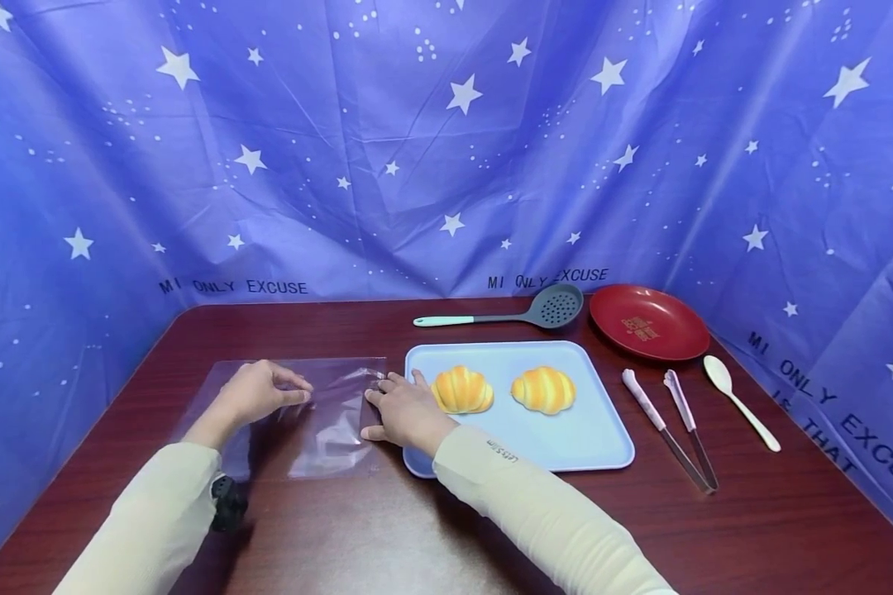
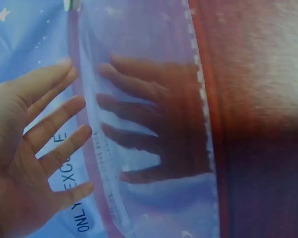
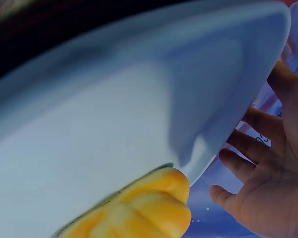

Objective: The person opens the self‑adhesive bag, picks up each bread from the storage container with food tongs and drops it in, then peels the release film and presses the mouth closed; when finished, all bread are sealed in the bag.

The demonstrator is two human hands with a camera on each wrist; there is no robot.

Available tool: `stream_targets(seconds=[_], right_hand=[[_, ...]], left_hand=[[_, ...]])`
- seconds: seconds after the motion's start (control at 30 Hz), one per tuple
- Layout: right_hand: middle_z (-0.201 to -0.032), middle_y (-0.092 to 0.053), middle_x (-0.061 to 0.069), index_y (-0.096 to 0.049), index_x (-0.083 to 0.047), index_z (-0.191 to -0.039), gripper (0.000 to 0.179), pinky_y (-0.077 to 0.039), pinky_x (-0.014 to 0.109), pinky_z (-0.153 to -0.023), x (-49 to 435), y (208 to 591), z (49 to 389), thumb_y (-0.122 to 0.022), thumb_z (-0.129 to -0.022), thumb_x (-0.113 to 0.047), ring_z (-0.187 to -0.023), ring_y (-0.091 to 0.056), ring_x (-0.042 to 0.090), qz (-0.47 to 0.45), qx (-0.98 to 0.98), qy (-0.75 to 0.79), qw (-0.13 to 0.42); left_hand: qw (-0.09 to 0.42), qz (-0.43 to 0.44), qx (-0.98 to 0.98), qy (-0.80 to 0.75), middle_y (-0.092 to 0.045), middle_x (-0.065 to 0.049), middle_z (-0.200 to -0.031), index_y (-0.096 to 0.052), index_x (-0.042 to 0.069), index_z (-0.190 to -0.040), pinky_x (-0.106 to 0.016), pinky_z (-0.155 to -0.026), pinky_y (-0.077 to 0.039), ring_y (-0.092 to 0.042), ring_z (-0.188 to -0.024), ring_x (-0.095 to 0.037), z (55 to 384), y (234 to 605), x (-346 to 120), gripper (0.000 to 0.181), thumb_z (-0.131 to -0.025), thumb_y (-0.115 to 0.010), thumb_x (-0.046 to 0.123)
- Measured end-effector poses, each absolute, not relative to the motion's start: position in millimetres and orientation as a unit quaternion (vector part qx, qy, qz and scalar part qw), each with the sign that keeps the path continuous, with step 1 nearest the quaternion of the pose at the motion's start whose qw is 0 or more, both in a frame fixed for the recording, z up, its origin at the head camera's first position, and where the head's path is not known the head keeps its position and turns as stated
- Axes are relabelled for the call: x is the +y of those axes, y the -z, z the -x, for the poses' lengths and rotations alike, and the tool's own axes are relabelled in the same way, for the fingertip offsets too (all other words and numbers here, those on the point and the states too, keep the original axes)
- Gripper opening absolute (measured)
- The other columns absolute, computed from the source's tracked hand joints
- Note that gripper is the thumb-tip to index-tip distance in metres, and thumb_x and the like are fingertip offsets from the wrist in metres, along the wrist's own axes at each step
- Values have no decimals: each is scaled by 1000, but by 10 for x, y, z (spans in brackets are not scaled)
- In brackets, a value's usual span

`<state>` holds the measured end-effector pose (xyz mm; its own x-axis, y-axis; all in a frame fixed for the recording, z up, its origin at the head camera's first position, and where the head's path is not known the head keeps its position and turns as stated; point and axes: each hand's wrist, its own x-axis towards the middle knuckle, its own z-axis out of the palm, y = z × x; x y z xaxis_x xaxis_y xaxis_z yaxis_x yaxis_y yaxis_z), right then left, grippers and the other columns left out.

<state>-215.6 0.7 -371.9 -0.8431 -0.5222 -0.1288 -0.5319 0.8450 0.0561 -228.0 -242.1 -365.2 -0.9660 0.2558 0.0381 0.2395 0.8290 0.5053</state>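
Note:
A clear plastic bag point(image 1: 335, 442) point(image 2: 164, 39) lies flat on the left side of the table. My left hand point(image 1: 262, 392) is over it; in the left wrist view this hand point(image 2: 27, 148) has its fingers spread, mirrored in the shiny plastic, and grips nothing. My right hand point(image 1: 411, 413) reaches across the left rim of a light blue tray point(image 1: 513, 446), fingers at the bag's right edge. The right wrist view shows that hand point(image 3: 273, 168) with fingers apart beside the tray point(image 3: 114, 119). Two croissants point(image 1: 463, 390) point(image 1: 543, 390) sit on the tray, the left one close to my right hand.
Behind the tray lies a slotted skimmer point(image 1: 556, 307) with a pale green handle. To its right is a red plate point(image 1: 670, 335). Metal tongs point(image 1: 680, 446) with pinkish grips and a white spoon point(image 1: 737, 405) lie right of the tray. A starry blue cloth point(image 1: 387, 124) surrounds the table.

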Motion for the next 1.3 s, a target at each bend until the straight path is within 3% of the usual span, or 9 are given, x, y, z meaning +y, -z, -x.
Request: stream_targets(seconds=[0.1,0.2,0.27,0.5,0.67,0.93,1.3], right_hand=[[-154,-49,-1,-52,-25,-150,64,-25,46,-121,11,3714,2156,-60,-96,-58,-147,-36,19,272,960,-48,56],[-154,-49,-1,-52,-25,-150,64,-25,46,-121,10,3708,2154,-60,-96,-58,-147,-37,19,273,959,-51,54],[-153,-49,-1,-52,-25,-150,64,-26,46,-120,12,3703,2150,-61,-96,-58,-146,-37,19,274,959,-50,52],[-151,-53,-2,-54,-25,-149,63,-28,47,-119,23,3687,2131,-62,-96,-57,-145,-40,20,280,958,-46,45],[-150,-53,-2,-55,-25,-148,62,-28,46,-119,25,3688,2127,-63,-95,-57,-145,-40,19,281,958,-45,44],[-151,-52,-2,-53,-26,-149,62,-27,46,-120,28,3679,2126,-61,-96,-58,-145,-40,19,275,959,-46,50],[-151,-52,-2,-53,-26,-149,63,-28,46,-119,26,3689,2128,-62,-95,-58,-144,-41,19,275,959,-46,47]], left_hand=[[21,-151,961,-232,-76,-15,-103,-81,11,-108,-53,-88,-52,-69,-92,-33,2280,3707,-2404,30,-85,-83,31],[9,-179,962,-205,-70,-20,-121,-81,13,-108,-58,-95,-49,-63,-115,-44,2277,3766,-2376,35,-81,-86,34],[-2,-183,965,-188,-70,-18,-123,-82,16,-105,-60,-95,-49,-60,-120,-47,2276,3793,-2357,32,-79,-87,35],[-43,-155,975,-155,-76,-10,-111,-83,22,-98,-56,-84,-51,-68,-108,-38,2299,3846,-2339,29,-75,-89,38],[-56,-149,972,-170,-76,-9,-108,-83,19,-97,-56,-83,-52,-68,-108,-38,2284,3859,-2350,25,-76,-89,33],[-72,-137,974,-163,-77,-5,-104,-84,25,-90,-55,-78,-50,-70,-104,-38,2281,3865,-2341,14,-78,-88,30],[-66,-113,979,-156,-77,-11,-100,-85,21,-89,-56,-76,-52,-70,-99,-40,2263,3820,-2298,7,-86,-82,27]])
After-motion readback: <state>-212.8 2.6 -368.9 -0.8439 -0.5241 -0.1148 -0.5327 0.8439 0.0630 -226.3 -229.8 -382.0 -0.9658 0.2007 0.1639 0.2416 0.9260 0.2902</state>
